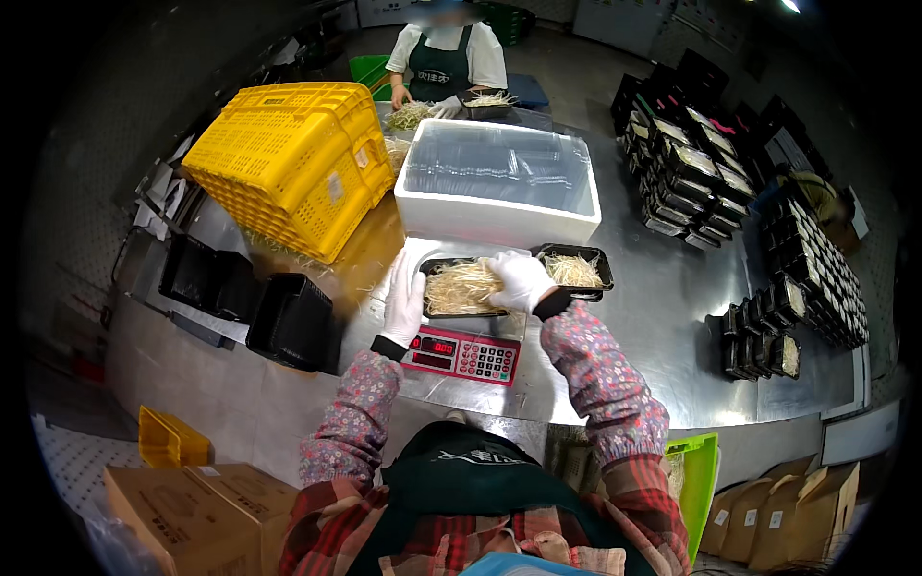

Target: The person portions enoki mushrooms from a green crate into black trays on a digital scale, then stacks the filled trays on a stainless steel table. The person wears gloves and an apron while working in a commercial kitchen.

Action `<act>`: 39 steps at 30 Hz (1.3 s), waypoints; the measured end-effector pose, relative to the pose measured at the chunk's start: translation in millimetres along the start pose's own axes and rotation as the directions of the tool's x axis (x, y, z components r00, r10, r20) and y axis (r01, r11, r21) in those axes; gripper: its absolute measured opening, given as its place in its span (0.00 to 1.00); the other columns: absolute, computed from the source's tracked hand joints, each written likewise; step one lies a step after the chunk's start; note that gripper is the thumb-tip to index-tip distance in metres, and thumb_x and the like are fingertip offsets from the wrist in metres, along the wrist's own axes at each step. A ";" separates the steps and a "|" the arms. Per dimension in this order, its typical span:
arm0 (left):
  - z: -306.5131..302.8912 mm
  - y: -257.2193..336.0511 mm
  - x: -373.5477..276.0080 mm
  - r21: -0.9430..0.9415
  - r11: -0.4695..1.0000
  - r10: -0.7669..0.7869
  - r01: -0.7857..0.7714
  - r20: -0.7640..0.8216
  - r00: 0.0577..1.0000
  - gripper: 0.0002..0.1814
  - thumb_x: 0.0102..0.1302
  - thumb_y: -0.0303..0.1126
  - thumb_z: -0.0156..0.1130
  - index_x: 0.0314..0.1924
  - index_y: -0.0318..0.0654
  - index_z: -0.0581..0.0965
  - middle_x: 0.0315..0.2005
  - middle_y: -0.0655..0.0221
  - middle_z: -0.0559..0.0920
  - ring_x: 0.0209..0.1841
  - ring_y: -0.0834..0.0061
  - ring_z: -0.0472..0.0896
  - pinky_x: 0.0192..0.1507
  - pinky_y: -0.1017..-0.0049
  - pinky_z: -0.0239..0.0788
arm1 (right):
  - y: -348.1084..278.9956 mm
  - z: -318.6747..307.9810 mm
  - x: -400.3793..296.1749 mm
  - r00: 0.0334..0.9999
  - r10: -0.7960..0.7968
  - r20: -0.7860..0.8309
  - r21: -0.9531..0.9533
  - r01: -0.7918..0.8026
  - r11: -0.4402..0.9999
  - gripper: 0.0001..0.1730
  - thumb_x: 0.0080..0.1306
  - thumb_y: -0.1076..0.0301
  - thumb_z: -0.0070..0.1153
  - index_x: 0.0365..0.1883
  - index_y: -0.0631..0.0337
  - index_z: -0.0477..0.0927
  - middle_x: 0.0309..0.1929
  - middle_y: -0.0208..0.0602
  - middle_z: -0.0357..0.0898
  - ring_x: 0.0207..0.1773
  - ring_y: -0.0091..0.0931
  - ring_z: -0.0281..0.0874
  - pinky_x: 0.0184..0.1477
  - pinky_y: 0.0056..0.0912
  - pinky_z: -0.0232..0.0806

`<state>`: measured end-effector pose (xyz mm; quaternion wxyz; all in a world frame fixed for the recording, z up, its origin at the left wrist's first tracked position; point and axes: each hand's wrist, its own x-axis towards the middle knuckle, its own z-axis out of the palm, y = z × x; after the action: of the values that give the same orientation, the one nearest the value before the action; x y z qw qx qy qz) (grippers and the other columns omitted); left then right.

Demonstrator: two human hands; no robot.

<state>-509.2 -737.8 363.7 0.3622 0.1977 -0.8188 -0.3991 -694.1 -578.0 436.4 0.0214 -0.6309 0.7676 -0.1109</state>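
A black plastic tray of bean sprouts (461, 288) sits on the platform of a red digital scale (461, 355). My left hand (402, 306), in a white glove, lies flat with fingers extended along the tray's left side. At the right end, my right hand (522, 279), also gloved, curls with its fingertips in the sprouts; the palm side is hidden. Just beyond it stands another black tray of sprouts (574, 268), apparently stacked on a second tray. The scale's lit display faces me.
Behind the scale stands a white foam box (497, 216) of clear plastic lids (497, 162). Yellow crates (288, 158) and empty black trays (292, 320) are at left. Packed trays (691, 173) are stacked at right. Across the steel table (648, 309), a co-worker (448, 65) handles sprouts.
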 end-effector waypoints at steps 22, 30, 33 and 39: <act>33.3 -5.3 -0.5 0.631 0.673 0.006 -0.385 0.516 0.857 0.30 0.72 0.41 0.46 0.70 0.38 0.60 0.68 0.59 0.64 0.68 0.56 0.63 0.69 0.59 0.52 | 59.6 2.9 -19.3 0.971 0.080 0.225 -0.061 -0.068 0.996 0.12 0.62 0.63 0.52 0.39 0.60 0.76 0.30 0.50 0.81 0.37 0.46 0.81 0.38 0.48 0.72; -8.0 13.3 16.4 0.180 0.979 0.019 -0.096 0.388 0.922 0.35 0.64 0.27 0.52 0.71 0.33 0.56 0.72 0.51 0.53 0.76 0.58 0.45 0.75 0.66 0.36 | 148.6 -47.2 -99.1 0.929 0.343 0.140 0.165 -0.364 0.917 0.19 0.62 0.56 0.56 0.48 0.54 0.73 0.34 0.53 0.81 0.40 0.50 0.78 0.44 0.49 0.69; -45.2 26.4 21.2 -0.104 0.984 -0.122 0.143 0.185 0.975 0.34 0.64 0.24 0.51 0.70 0.31 0.58 0.70 0.55 0.60 0.75 0.65 0.52 0.74 0.71 0.39 | 178.0 -33.7 -133.1 0.910 0.409 0.068 0.213 -0.413 0.885 0.22 0.61 0.53 0.58 0.49 0.54 0.73 0.36 0.54 0.81 0.42 0.50 0.78 0.45 0.49 0.69; -93.3 5.9 22.5 0.131 0.987 -0.094 0.092 0.014 0.995 0.24 0.68 0.31 0.55 0.63 0.31 0.69 0.60 0.53 0.73 0.65 0.62 0.69 0.66 0.71 0.57 | 215.7 -6.5 -165.1 0.897 0.440 0.051 0.266 -0.436 0.860 0.19 0.63 0.54 0.59 0.48 0.53 0.75 0.37 0.49 0.82 0.43 0.47 0.80 0.44 0.44 0.71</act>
<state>-454.2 -795.6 417.2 0.3214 0.2550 -0.8365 -0.3632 -869.7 -377.7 382.5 0.1275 -0.4305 0.8684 -0.2105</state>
